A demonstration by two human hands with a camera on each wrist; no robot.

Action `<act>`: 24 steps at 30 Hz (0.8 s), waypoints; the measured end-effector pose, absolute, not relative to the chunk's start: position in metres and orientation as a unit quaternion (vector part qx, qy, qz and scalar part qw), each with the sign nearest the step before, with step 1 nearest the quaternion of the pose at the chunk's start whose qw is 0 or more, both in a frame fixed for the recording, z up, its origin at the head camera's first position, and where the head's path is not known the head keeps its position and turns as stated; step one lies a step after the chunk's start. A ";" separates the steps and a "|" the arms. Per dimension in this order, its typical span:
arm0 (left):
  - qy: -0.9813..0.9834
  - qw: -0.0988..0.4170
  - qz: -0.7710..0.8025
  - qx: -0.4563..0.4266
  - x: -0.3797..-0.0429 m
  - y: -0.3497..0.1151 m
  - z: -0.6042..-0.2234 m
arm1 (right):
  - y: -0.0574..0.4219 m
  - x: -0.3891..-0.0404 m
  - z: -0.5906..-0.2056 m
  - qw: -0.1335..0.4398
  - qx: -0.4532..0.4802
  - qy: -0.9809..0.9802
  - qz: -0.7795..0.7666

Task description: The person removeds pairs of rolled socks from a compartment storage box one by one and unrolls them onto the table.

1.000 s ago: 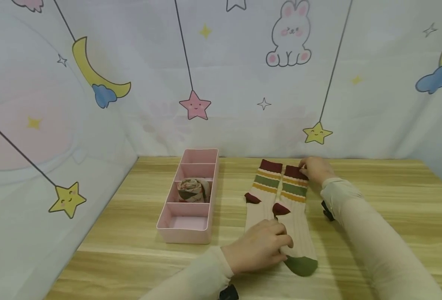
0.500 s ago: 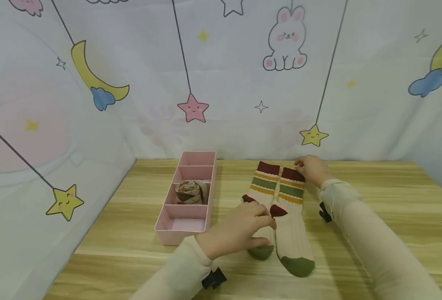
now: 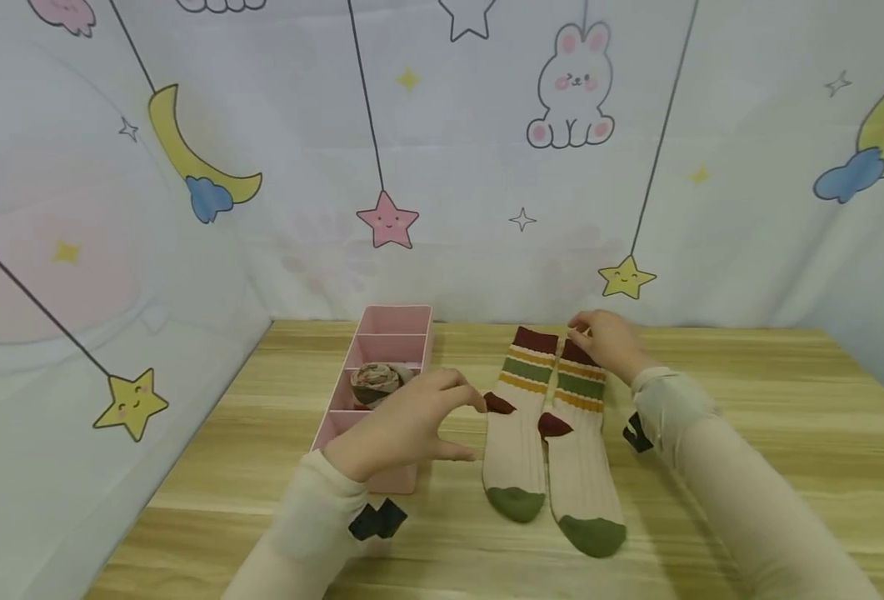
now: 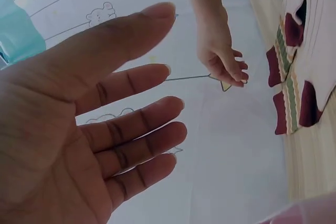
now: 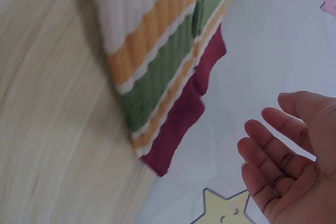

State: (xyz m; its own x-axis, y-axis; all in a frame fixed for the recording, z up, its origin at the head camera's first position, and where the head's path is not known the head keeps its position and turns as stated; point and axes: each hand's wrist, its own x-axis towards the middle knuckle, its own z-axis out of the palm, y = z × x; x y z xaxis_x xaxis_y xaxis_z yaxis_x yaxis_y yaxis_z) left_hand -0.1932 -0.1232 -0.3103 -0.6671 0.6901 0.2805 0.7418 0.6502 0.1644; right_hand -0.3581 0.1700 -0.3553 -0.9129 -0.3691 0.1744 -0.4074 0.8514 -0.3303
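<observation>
Two cream socks lie flat side by side on the table, the left sock (image 3: 515, 446) and the right sock (image 3: 584, 475). Both have maroon cuffs and heels, green and mustard stripes, and green toes. My left hand (image 3: 407, 421) hovers left of the socks, partly over a pink divided box (image 3: 404, 477); in the left wrist view its fingers are spread around nothing. My right hand (image 3: 612, 343) is above the right sock's cuff, and the right wrist view shows its relaxed fingers (image 5: 270, 150) apart from the fabric.
One compartment of the box holds a rolled patterned sock (image 3: 376, 383); my left hand hides part of the front compartment. Behind the wooden table (image 3: 749, 400) hangs a white curtain (image 3: 471, 267) printed with stars, moons and a rabbit.
My left hand has lifted off the socks and moved left toward the box, uncovering both socks. My right hand has let go of the right cuff and shifted slightly left above it.
</observation>
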 end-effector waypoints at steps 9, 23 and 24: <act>-0.937 0.022 -0.137 -0.321 -0.192 -0.154 -0.297 | 0.141 -0.350 -0.345 0.046 0.223 -0.950 0.215; -0.942 -0.028 -0.124 -0.310 -0.194 -0.191 -0.294 | 0.080 -0.333 -0.341 0.056 0.289 -0.928 0.230; -0.944 -0.037 -0.127 -0.303 -0.193 -0.193 -0.293 | 0.075 -0.332 -0.341 0.053 0.291 -0.928 0.228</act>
State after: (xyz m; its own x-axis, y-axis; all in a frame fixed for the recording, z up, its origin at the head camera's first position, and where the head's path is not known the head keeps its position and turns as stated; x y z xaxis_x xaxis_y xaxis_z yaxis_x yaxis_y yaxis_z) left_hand -0.1934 -0.1928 -0.2929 -0.8140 0.5808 0.0076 0.5622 0.7845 0.2617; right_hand -0.3318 0.0754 -0.3414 -0.8246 -0.5163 0.2312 -0.5646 0.7267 -0.3913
